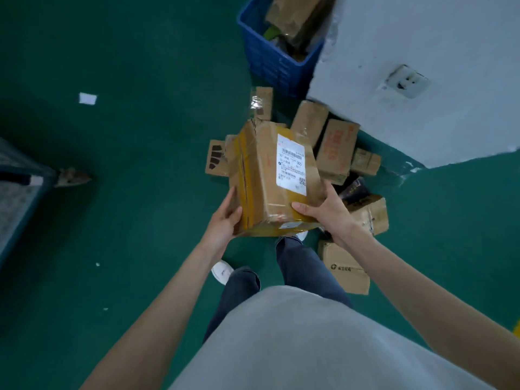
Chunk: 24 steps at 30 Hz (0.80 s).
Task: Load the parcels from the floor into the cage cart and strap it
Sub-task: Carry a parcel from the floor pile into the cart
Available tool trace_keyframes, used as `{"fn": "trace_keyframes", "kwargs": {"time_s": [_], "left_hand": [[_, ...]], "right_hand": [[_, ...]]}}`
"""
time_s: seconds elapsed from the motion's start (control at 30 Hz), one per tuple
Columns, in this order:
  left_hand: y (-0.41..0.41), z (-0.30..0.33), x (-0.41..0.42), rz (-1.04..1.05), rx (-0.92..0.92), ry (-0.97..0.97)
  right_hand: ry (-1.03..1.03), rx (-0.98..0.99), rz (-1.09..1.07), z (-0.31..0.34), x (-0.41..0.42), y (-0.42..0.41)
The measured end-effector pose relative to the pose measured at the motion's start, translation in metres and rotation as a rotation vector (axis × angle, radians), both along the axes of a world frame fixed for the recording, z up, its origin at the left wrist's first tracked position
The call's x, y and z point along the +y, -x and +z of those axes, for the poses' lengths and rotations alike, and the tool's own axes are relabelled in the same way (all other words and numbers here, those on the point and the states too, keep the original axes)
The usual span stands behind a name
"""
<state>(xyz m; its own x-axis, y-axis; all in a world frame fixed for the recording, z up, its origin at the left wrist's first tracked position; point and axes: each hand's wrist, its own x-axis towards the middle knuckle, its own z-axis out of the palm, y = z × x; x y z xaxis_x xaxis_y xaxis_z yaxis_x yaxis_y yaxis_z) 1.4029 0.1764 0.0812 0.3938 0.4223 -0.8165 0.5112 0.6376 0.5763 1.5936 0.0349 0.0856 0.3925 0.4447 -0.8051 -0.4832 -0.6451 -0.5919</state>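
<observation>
Left hand: my left hand lies flat against the near left face of the parcel, fingers fairly straight and pressing, thumb on the front edge.
Right hand: my right hand cups the near right corner, thumb laid over the top face, fingers wrapped round the far side out of sight.
Parcel: a brown cardboard box, lifted off the floor between both palms, tilted, with a white shipping label just beyond my right thumb.
Handling: I judge it stiff but dented, its top seam torn; glossy yellow tape on the side by my left fingers may be slippery. The weight is hard to tell; two hands suggest moderate.
Where to hold: I would keep palms on opposite faces near the bottom corners, away from the torn seam.
Beyond the fingers: more cartons lie heaped on the green floor behind and right of the held box.
Further out: a blue crate stands past the heap; the cage cart shows well left of my left hand.
</observation>
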Motion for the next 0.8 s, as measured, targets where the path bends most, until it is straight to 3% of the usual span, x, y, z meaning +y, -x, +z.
{"fn": "trace_keyframes", "kwargs": {"time_s": [0.23,0.5,0.8], "left_hand": [[0.140,0.029,0.013,0.146,-0.054,-0.085],[0.350,0.034,0.025,0.476,-0.091,-0.102],[0.468,0.068,0.050,0.741,-0.123,-0.226]], "right_hand": [[-0.132,-0.074,0.214,0.023,0.058,0.138],[-0.324,0.014,0.409,0.060,0.119,0.326],[-0.414,0.010,0.700,0.083,0.208,0.452]]}}
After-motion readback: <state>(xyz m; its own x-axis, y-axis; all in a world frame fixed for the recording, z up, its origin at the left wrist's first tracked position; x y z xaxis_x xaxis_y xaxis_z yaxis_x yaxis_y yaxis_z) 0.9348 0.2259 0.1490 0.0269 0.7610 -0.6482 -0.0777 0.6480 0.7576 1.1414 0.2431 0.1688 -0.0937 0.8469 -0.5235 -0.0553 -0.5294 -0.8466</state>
